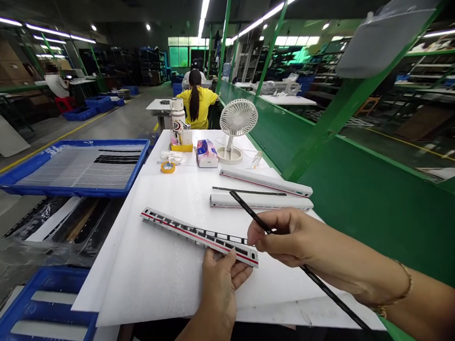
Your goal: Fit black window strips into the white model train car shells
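Note:
A white model train car shell (200,236) with a red stripe and dark windows lies at a slant over the white table. My left hand (222,277) grips its near right end, thumb on the side and fingers beneath. A black window strip (231,237) runs along the shell's upper edge, and its right end reaches the fingertips of my right hand (288,237). That hand is closed around a long thin black rod (248,210), which slants down past the wrist. Whether the fingertips also pinch the strip cannot be made out. Two more train car shells (266,181) lie behind, with a black strip (247,191) between them.
The white table (153,291) holds yellow tape (168,167), a tissue pack (207,153), a fan (238,120) and a bottle (178,117). A blue tray (71,168) of strips stands left. A green partition (350,184) borders the right. A person in yellow (197,106) sits ahead.

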`<state>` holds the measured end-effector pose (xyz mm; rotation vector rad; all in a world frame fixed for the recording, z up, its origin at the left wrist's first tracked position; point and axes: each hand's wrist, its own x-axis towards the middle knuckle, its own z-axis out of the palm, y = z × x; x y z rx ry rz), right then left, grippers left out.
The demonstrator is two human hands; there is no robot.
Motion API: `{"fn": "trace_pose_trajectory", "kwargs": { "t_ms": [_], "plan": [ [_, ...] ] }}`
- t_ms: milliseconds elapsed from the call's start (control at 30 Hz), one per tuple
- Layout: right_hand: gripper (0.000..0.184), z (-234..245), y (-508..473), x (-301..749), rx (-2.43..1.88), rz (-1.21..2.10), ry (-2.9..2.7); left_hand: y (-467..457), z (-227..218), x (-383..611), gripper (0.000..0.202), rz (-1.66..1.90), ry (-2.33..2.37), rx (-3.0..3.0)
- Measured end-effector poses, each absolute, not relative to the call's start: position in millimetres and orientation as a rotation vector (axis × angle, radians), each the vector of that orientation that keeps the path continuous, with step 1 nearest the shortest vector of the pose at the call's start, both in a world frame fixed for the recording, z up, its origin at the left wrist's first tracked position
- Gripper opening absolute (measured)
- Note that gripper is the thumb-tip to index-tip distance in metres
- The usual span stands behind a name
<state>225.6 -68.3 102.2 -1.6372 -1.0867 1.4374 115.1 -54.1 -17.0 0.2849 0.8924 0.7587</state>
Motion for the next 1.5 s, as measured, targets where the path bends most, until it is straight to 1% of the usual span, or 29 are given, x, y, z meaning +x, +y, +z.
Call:
{"fn": "trace_pose_trajectory", "kwargs": {
  "t_ms": [133,300,367,567,700,800,900,1000,1033,1133,1200,1300,1500],
  "plan": [
    [0.011,110.2,-71.6,236.7,-1.615,1.429,-1.044,-37.7,-12.1,94.4,0.02,0.824,0.92,0.272],
    [0.02,119.8,-54.3,255.2,-1.612,1.198,-1.157,1.1,-12.1,59.2,0.012,1.011,1.027,0.324],
    [0.02,109.3,-36.5,256.7,-1.598,1.158,-1.199,15.4,-14.4,45.3,0.013,1.059,1.067,0.352],
    [0.018,51.0,21.4,244.7,-1.638,1.168,-1.291,44.5,-20.9,17.8,0.015,1.129,1.115,0.397],
    [0.017,32.9,51.3,243.5,-1.766,1.115,-1.45,52.4,-20.1,11.2,0.015,1.124,1.107,0.404],
    [0.022,32.0,78.0,248.1,-1.908,0.988,-1.577,47.1,-17.5,8.8,0.016,1.099,1.093,0.386],
    [0.023,37.2,103.5,250.9,-2.05,0.789,-1.708,33.7,-15.5,5.7,0.016,1.075,1.094,0.34],
    [0.023,45.8,110.4,243.0,-2.131,0.534,-1.842,19.6,-14.9,0.4,0.022,1.075,1.121,0.281],
    [0.026,48.5,106.0,237.1,-2.13,0.454,-1.888,16.1,-14.8,-1.8,0.025,1.078,1.133,0.262],
    [0.04,54.3,74.9,212.2,-2.038,0.35,-2.062,11.8,-14.2,-9.4,0.026,1.071,1.158,0.227],
    [0.044,54.9,48.0,194.3,-1.85,0.333,-2.263,14.1,-13.9,-14.6,0.024,1.054,1.162,0.215],
    [0.04,50.5,19.0,172.7,-1.563,0.429,-2.422,20.9,-14.1,-21.0,0.024,1.033,1.159,0.201],
    [0.04,26.2,12.8,149.8,-1.404,0.461,-2.442,26.9,-15.2,-26.9,0.024,1.035,1.085,0.221]
  ]
}}
